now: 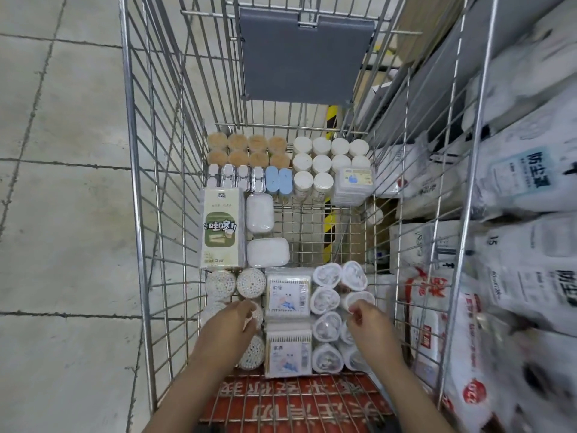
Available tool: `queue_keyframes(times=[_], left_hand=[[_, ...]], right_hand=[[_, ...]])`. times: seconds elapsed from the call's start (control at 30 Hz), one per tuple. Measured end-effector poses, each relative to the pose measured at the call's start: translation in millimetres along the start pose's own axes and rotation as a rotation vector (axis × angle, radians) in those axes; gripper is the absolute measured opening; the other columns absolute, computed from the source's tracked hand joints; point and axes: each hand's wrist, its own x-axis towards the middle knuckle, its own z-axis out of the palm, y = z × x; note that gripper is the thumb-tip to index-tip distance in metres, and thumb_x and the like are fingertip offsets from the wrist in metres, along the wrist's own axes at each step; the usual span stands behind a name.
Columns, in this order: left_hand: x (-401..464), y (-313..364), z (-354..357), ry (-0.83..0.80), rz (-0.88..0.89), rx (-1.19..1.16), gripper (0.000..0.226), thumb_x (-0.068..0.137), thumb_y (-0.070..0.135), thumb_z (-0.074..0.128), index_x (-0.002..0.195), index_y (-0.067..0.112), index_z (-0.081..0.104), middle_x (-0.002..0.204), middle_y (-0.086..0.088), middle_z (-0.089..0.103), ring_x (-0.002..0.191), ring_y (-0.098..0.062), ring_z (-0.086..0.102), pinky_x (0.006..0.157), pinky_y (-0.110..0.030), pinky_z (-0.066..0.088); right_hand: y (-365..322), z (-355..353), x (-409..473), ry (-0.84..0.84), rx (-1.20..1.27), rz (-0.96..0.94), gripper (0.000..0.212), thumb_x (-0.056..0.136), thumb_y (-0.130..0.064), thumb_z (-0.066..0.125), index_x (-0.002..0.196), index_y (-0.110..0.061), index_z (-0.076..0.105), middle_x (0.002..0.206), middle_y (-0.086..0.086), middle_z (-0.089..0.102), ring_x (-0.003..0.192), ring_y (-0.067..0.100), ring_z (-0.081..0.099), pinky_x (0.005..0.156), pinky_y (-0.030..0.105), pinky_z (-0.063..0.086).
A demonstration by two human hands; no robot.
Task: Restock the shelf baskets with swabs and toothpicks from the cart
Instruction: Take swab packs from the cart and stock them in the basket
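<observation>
Two hands reach down into the wire cart point(137, 182): the left hand point(229, 323) curls its fingers around a round tub of swabs point(254, 315) by the left wall, and the right hand point(370, 321) pinches the rim of a white wrapped roll point(357, 300) near the right wall. Between them two flat swab boxes point(288, 295) lie touching end to end. Bare wire floor point(318, 232) shows mid-cart, while toothpick jars point(246, 150) and white-lidded jars point(321, 164) crowd the far edge.
</observation>
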Motion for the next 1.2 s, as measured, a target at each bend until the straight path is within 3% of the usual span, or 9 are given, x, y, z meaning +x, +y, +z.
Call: queue_keyframes(times=[0.2, 0.33, 0.47, 0.57, 0.73, 0.9, 1.03, 1.2], left_hand=[[18.3, -4.9, -1.7, 0.108, -0.109, 0.016, 0.032, 0.093, 0.019, 0.052, 0.124, 0.013, 0.055, 0.115, -0.006, 0.058, 0.101, -0.024, 0.058, 0.074, -0.033, 0.047], [28.2, -6.9, 0.7, 0.164, -0.174, 0.023, 0.041, 0.088, 0.014, 0.056, 0.129, 0.009, 0.052, 0.121, -0.011, 0.055, 0.106, -0.03, 0.055, 0.074, -0.036, 0.048], [35.0, -3.9, 4.5, 0.177, -0.182, 0.007, 0.043, 0.087, 0.012, 0.058, 0.129, 0.008, 0.053, 0.125, -0.011, 0.053, 0.109, -0.03, 0.053, 0.079, -0.037, 0.048], [35.5, -0.8, 4.6, 0.185, -0.188, 0.019, 0.044, 0.089, 0.016, 0.055, 0.132, 0.011, 0.049, 0.128, -0.007, 0.052, 0.113, -0.026, 0.051, 0.083, -0.035, 0.046], [32.3, 15.4, -11.6, 0.223, -0.159, -0.019, 0.031, 0.095, 0.02, 0.047, 0.125, 0.015, 0.055, 0.118, -0.002, 0.06, 0.102, -0.021, 0.058, 0.074, -0.031, 0.046], [50.5, 41.0, -41.8, 0.338, -0.079, -0.118, 0.024, 0.095, 0.015, 0.045, 0.113, 0.014, 0.062, 0.102, -0.004, 0.066, 0.085, -0.022, 0.06, 0.066, -0.032, 0.046], [99.8, 57.9, -56.4, 0.333, -0.111, -0.078, 0.027, 0.094, 0.013, 0.044, 0.118, 0.008, 0.057, 0.11, -0.011, 0.06, 0.094, -0.029, 0.059, 0.069, -0.035, 0.044], [161.3, 72.3, -52.9, 0.174, -0.201, 0.218, 0.037, 0.095, 0.02, 0.044, 0.125, -0.002, 0.044, 0.129, -0.019, 0.047, 0.118, -0.031, 0.046, 0.094, -0.038, 0.039]], right_hand=[[-27.8, -1.5, 8.0, -0.002, 0.002, -0.062, 0.015, 0.092, -0.018, 0.052, 0.105, -0.015, 0.06, 0.099, 0.0, 0.063, 0.085, 0.018, 0.06, 0.064, 0.029, 0.043], [-58.8, 10.6, 29.4, 0.042, 0.031, -0.248, 0.029, 0.09, -0.017, 0.055, 0.118, -0.011, 0.059, 0.114, 0.005, 0.059, 0.104, 0.024, 0.056, 0.083, 0.035, 0.046], [-98.9, 20.3, 59.6, 0.019, -0.012, -0.441, 0.049, 0.088, -0.023, 0.059, 0.134, -0.01, 0.046, 0.128, 0.008, 0.049, 0.118, 0.026, 0.046, 0.095, 0.036, 0.039], [-124.1, 27.3, 81.9, -0.042, -0.082, -0.468, 0.067, 0.083, -0.028, 0.064, 0.14, -0.01, 0.035, 0.137, 0.009, 0.04, 0.125, 0.027, 0.04, 0.099, 0.036, 0.037], [-137.1, 36.9, 100.4, -0.212, -0.157, -0.366, 0.081, 0.076, -0.031, 0.074, 0.141, -0.012, 0.028, 0.137, 0.011, 0.037, 0.117, 0.032, 0.049, 0.086, 0.038, 0.044], [-140.3, 32.4, 106.5, -0.219, -0.174, -0.375, 0.071, 0.074, -0.032, 0.075, 0.131, -0.012, 0.037, 0.13, 0.007, 0.043, 0.109, 0.029, 0.054, 0.076, 0.035, 0.044], [-134.5, 7.8, 106.9, -0.16, -0.185, -0.42, 0.065, 0.073, -0.031, 0.073, 0.127, -0.015, 0.042, 0.123, 0.005, 0.048, 0.102, 0.027, 0.058, 0.069, 0.032, 0.044], [-106.1, -32.7, 102.2, -0.106, -0.178, -0.431, 0.07, 0.071, -0.035, 0.075, 0.129, -0.017, 0.041, 0.126, 0.001, 0.044, 0.101, 0.024, 0.057, 0.066, 0.033, 0.046]])
